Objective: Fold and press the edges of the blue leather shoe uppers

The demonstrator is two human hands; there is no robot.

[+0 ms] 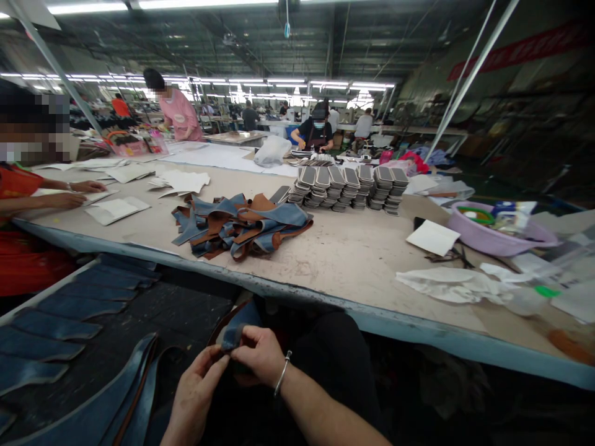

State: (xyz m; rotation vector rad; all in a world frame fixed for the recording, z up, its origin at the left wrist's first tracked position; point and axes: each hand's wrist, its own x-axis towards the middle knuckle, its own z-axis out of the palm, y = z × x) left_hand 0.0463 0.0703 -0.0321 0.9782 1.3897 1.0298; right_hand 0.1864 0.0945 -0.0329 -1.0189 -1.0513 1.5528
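Note:
Below the table's front edge, my left hand (pixel 198 387) and my right hand (pixel 258 354) meet over my lap. Both pinch a small blue denim piece with a brown edge (pixel 235 328), my right hand gripping it from the right and my left fingers touching it from the left. A silver bangle sits on my right wrist. A heap of blue and brown cut pieces (pixel 242 226) lies on the beige table (pixel 344 254) just beyond my hands.
Stacks of grey insoles (pixel 348 186) stand behind the heap. A lilac basin (pixel 499 232), white paper (pixel 432 237) and plastic wrap lie at right. Long blue strips (pixel 69 310) rest on a dark surface at left. A person in red sits at far left; others work behind.

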